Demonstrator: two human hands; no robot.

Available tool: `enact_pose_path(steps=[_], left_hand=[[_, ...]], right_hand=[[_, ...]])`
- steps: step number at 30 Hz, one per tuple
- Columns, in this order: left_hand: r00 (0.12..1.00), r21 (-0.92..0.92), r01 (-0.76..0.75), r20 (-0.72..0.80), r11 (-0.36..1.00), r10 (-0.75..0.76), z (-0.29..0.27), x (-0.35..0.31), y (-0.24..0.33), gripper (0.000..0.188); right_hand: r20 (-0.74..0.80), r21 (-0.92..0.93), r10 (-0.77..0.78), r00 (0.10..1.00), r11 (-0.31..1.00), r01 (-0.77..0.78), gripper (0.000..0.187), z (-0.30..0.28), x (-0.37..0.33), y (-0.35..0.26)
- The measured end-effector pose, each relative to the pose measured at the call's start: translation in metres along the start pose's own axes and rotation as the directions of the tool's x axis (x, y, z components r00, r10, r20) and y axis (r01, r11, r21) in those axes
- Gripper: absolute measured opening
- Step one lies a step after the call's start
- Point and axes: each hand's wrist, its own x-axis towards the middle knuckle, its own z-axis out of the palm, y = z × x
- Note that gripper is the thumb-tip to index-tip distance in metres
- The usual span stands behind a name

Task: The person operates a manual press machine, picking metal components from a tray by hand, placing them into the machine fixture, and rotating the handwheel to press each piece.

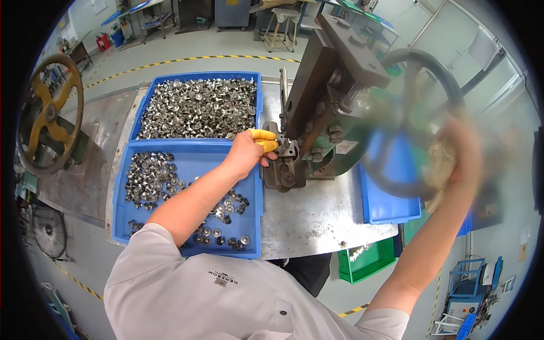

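My left hand (pixel 253 150), with yellow covers on some fingertips, reaches to the fixture (pixel 286 173) at the foot of a dark arbor press (pixel 320 85). Its fingers are pinched together beside the fixture's top; any small part between them is hidden. On the right, motion blurs my right hand (pixel 462 153), which is closed at the rim of the press's large handwheel (pixel 409 56). Something pale yellow, a glove or a cloth, shows at that palm. Left of the press, a blue tray (pixel 187 146) holds loose small metal parts with round heads.
Behind that tray, another blue tray (pixel 259 93) is heaped with similar parts. Right of the press stands a blue bin (pixel 391 212), with a green bin (pixel 368 266) below the metal bench edge (pixel 317 243). A second machine's yellow-spoked handwheel (pixel 51 112) is at far left.
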Motion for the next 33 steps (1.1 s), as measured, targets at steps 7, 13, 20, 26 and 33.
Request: enact_pose_path(steps=[7, 13, 20, 26, 33], left_hand=[[0.988, 0.324, -0.153, 0.056, 0.934, 0.143, 0.004, 0.013, -0.009, 0.016], [0.964, 0.489, -0.262, 0.092, 0.832, 0.249, 0.007, 0.008, -0.004, 0.014], [0.899, 0.602, -0.414, 0.151, 0.683, 0.412, 0.002, 0.015, -0.010, 0.014], [0.930, 0.571, -0.351, 0.120, 0.742, 0.348, 0.000, 0.013, -0.009, 0.015], [0.934, 0.636, -0.338, 0.138, 0.693, 0.329, -0.009, 0.018, -0.004, 0.018]], right_hand=[[0.000, -0.042, 0.008, 1.000, 0.999, -0.008, 0.036, -0.002, 0.001, -0.003], [0.003, -0.054, -0.014, 1.000, 0.998, 0.014, 0.033, -0.003, 0.004, -0.007], [-0.013, -0.020, -0.079, 0.997, 0.997, 0.079, 0.033, 0.001, -0.003, 0.001], [-0.304, 0.057, -0.193, 0.933, 0.974, 0.220, 0.031, 0.006, -0.046, 0.068], [-0.198, 0.352, -0.243, 0.949, 0.886, 0.301, 0.036, -0.006, -0.056, 0.156]])
